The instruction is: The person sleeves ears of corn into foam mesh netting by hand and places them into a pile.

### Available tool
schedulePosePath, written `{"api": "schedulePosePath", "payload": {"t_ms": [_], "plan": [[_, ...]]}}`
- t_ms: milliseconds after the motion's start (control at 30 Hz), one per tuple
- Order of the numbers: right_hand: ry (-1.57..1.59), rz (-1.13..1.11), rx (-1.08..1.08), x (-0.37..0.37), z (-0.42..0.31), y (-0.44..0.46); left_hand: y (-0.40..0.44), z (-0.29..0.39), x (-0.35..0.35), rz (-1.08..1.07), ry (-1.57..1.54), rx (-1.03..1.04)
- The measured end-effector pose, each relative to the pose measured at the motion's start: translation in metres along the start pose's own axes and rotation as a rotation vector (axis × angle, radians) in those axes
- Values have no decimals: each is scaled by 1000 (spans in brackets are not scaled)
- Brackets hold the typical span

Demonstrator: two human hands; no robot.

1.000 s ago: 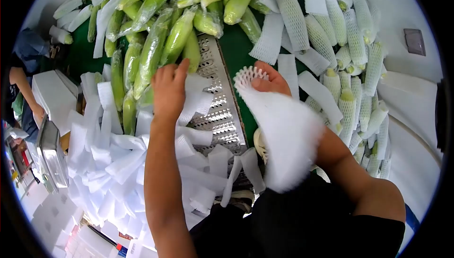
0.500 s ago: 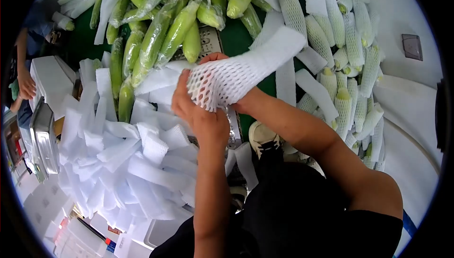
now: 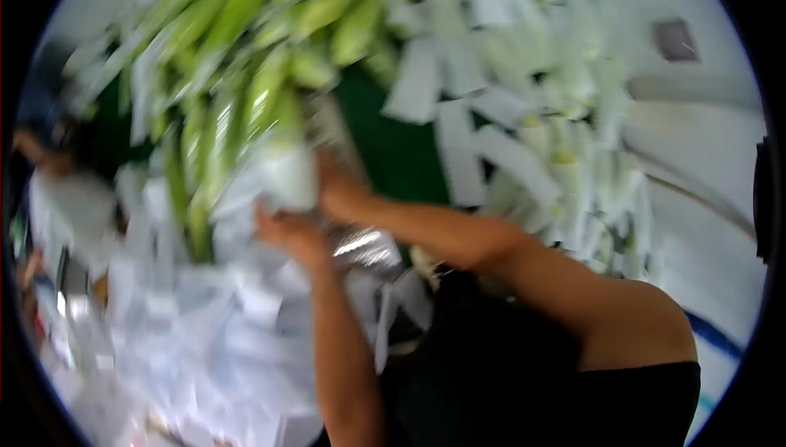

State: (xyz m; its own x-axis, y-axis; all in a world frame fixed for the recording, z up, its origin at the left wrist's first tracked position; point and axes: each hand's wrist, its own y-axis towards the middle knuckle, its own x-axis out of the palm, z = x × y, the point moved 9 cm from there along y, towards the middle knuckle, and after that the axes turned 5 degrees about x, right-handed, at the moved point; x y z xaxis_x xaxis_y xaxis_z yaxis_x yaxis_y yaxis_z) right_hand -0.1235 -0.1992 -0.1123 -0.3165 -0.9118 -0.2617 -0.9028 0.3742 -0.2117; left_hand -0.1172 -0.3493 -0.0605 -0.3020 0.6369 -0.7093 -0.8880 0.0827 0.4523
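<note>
The frame is blurred by motion. A white foam net sleeve surrounds the lower end of a green, film-wrapped corn cob. My left hand is closed at the sleeve's lower left edge. On the sleeve's right side, my right hand wraps round it, its fingers partly hidden. Other green cobs lie piled just beyond, and a heap of white foam sleeves is below and left of my hands.
Sleeved cobs are heaped on the right by a white wall. A perforated metal strip crosses the green surface. At the far left are another person's arm and a metal container.
Both hands have moved left and taken the sleeve to a cob, whose end is now inside it. The whole view has shifted and blurred.
</note>
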Motion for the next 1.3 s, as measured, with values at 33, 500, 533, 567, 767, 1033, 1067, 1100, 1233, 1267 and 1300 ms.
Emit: {"api": "schedulePosePath", "payload": {"t_ms": [33,500,533,567,767,1033,1067,1100,1233,1267,1300], "plan": [[-337,-213,-265,1,-37,-14,28,32,-5,-123,79,131],[1339,274,-375,-347,-95,-5,22,52,8,-789,225,69],[1239,391,-273,-349,-104,5,9,28,15,-858,339,78],[1123,516,-177,-348,-103,5,8,24,12,-817,242,82],[53,-485,166,-94,-59,-43,39,56,-11,-679,-17,269],[1134,-886,405,-53,-114,-69,40,90,-68,-536,-1285,-650],[1001,-783,438,-49,-108,-64,31,89,-59,-679,-1182,-625],[807,-805,185,-43,-115,-62,27,93,-51,-683,-1116,-547],[646,-708,366,-46,-90,-56,39,86,-58,-700,-807,-222],[580,-741,460,-48,-82,-55,44,83,-57,-699,-801,-216],[729,-782,535,-46,-84,-57,49,80,-56,-699,-795,-210]]}}
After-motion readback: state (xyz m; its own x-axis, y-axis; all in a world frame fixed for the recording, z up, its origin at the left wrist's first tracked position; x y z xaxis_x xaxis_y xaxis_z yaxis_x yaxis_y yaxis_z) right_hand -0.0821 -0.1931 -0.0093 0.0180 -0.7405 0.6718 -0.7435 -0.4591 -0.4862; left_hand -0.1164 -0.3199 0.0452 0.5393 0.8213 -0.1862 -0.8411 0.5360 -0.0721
